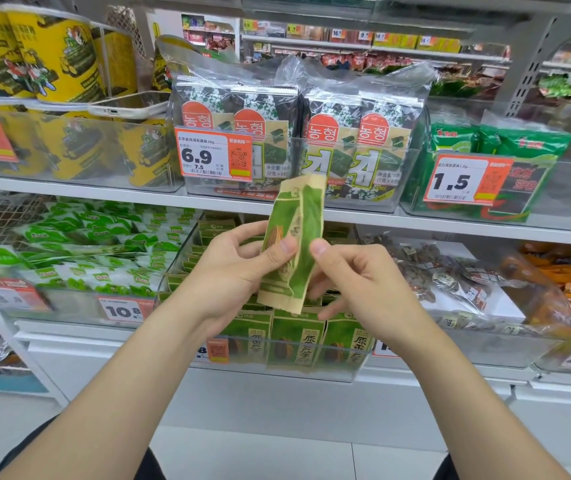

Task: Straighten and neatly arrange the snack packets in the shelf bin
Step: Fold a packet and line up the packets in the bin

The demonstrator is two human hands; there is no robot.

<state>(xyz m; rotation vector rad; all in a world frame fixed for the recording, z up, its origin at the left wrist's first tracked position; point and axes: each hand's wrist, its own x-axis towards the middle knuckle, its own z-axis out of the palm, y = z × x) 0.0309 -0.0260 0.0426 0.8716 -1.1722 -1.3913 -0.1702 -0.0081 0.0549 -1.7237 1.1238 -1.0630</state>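
My hands are covering the middle of the clear bin point(176, 268), so I am seeing only the front row of green packets point(298, 337) standing behind its front wall and a few tops at its left side. The orange tag point(220, 351) on the bin's front is being cut off by my left wrist. I am holding one green-and-tan packet point(292, 237) upright just above the bin, its print too blurred to read. My left hand point(239, 271) is gripping it, thumb across the front and fingers behind. My right hand point(353, 282) is pinching its right edge, the fingers curling partly out of sight behind it.
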